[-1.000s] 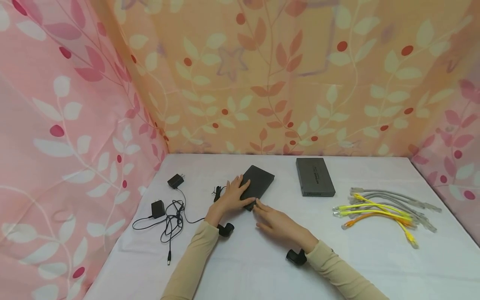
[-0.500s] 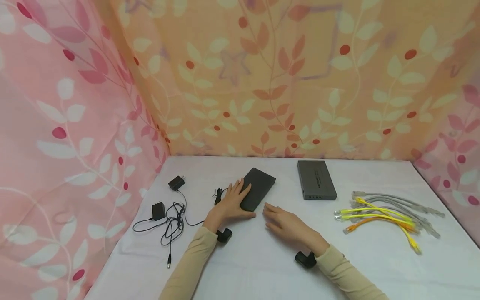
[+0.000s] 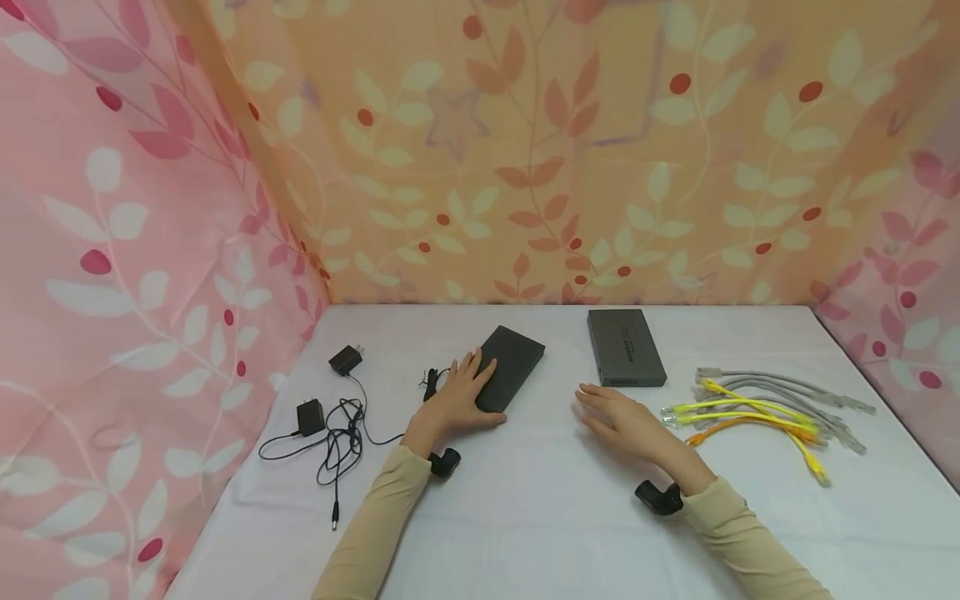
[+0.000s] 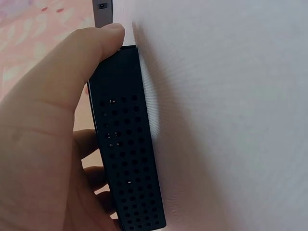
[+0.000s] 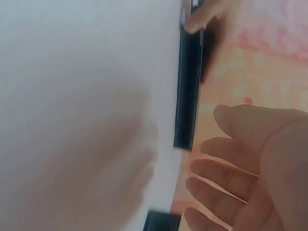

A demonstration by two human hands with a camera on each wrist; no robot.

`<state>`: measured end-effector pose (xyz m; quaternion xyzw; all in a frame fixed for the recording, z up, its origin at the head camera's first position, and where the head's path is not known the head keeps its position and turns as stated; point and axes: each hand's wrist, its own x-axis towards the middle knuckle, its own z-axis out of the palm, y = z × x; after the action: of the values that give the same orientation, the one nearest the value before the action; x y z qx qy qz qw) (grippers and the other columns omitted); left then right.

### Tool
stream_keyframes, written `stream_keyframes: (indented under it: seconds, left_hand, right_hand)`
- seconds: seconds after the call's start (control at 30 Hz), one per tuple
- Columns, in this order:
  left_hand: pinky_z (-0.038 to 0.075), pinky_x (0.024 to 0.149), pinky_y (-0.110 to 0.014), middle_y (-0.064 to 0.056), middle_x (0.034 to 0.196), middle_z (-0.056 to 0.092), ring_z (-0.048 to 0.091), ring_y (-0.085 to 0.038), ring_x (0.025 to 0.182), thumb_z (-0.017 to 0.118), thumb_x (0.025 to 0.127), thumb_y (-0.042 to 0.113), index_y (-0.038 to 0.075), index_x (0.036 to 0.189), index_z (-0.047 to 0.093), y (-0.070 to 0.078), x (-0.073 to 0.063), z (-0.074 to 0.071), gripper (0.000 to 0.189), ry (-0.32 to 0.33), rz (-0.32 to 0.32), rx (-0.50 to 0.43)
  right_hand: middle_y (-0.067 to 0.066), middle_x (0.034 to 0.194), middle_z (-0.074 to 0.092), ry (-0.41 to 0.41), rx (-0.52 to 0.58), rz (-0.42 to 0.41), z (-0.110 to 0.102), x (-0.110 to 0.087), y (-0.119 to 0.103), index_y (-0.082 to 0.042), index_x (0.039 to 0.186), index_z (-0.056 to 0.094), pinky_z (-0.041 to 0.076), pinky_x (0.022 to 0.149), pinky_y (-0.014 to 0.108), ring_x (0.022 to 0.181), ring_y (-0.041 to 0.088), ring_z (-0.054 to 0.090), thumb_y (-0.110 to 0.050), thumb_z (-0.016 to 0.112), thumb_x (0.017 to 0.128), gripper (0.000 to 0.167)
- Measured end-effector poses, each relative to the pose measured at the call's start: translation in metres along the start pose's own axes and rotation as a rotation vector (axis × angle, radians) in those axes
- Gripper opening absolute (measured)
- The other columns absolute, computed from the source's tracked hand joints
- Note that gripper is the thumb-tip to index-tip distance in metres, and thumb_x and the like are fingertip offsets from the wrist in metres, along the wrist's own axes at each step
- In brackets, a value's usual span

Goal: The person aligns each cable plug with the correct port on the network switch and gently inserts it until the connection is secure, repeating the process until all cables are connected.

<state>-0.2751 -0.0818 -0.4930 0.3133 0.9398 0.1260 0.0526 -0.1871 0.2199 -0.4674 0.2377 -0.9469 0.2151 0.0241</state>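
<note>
My left hand (image 3: 457,400) lies with spread, fairly straight fingers on the left side of a flat black network switch (image 3: 517,362). Its thumb reaches to the near corner. In the left wrist view the switch's side wall (image 4: 125,144) is dotted with small vent holes, and the thumb sits at its end. My right hand (image 3: 622,425) is over the white table, apart from everything, with fingers loosely extended; the right wrist view shows its relaxed fingers (image 5: 221,175) holding nothing. A second, dark grey switch (image 3: 627,348) with lettering on top lies farther back, beyond the right hand.
Several grey, yellow and orange network cables (image 3: 757,417) lie in a bundle at the right. At the left are two black power adapters, one at the back (image 3: 346,360) and one nearer (image 3: 310,417), with tangled cords (image 3: 343,446). Floral cloth (image 3: 480,167) hangs behind the table.
My right hand has drawn away from the black switch's near corner and moved to the right. The left hand stays on the switch, which has hardly shifted.
</note>
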Motion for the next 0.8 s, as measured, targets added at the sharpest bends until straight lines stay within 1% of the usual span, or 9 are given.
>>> stream_keyframes:
  seconds: [0.13, 0.33, 0.5, 0.67, 0.8]
  left_hand:
    - [0.005, 0.112, -0.054, -0.021, 0.154, 0.000, 0.003, -0.038, 0.142, 0.058, 0.077, 0.065, 0.013, 0.150, 0.013, 0.001, 0.001, -0.003, 0.101, -0.007, 0.001, 0.013]
    - [0.004, 0.112, -0.055, -0.022, 0.154, -0.001, 0.003, -0.039, 0.141, 0.059, 0.078, 0.063, 0.012, 0.150, 0.013, 0.002, 0.000, -0.004, 0.099, -0.020, -0.002, -0.006]
    - [0.003, 0.112, -0.055, -0.021, 0.154, 0.000, 0.002, -0.039, 0.141, 0.058, 0.079, 0.063, 0.013, 0.150, 0.014, 0.001, 0.001, -0.003, 0.097, -0.010, 0.005, -0.009]
    - [0.003, 0.112, -0.054, -0.022, 0.154, 0.001, 0.003, -0.039, 0.141, 0.059, 0.079, 0.062, 0.012, 0.150, 0.015, 0.001, 0.002, -0.003, 0.097, -0.010, 0.005, -0.015]
    - [0.005, 0.112, -0.054, -0.022, 0.154, 0.002, 0.003, -0.039, 0.141, 0.059, 0.079, 0.061, 0.012, 0.150, 0.015, 0.001, 0.001, -0.002, 0.097, -0.010, 0.007, -0.015]
  right_hand:
    - [0.018, 0.132, 0.052, 0.047, -0.001, 0.009, -0.009, -0.008, 0.011, 0.000, 0.127, 0.055, 0.041, 0.095, 0.052, 0.120, 0.035, 0.049, -0.019, 0.061, 0.090, 0.043]
    - [0.015, 0.119, 0.060, 0.110, -0.004, -0.003, -0.020, -0.021, 0.025, -0.001, 0.122, 0.060, 0.047, 0.086, 0.050, 0.108, 0.034, 0.057, -0.017, 0.061, 0.089, 0.037]
    - [0.010, 0.111, 0.062, 0.120, -0.013, 0.011, -0.027, -0.033, 0.037, -0.003, 0.121, 0.061, 0.050, 0.077, 0.045, 0.096, 0.028, 0.062, -0.014, 0.063, 0.088, 0.035]
    - [0.006, 0.105, 0.063, 0.110, -0.011, 0.051, -0.036, -0.045, 0.047, -0.004, 0.116, 0.064, 0.051, 0.069, 0.035, 0.087, 0.021, 0.061, -0.012, 0.062, 0.088, 0.030]
    - [0.005, 0.098, 0.063, 0.117, -0.049, 0.064, -0.040, -0.056, 0.056, -0.004, 0.110, 0.066, 0.049, 0.068, 0.036, 0.084, 0.019, 0.060, -0.012, 0.062, 0.088, 0.024]
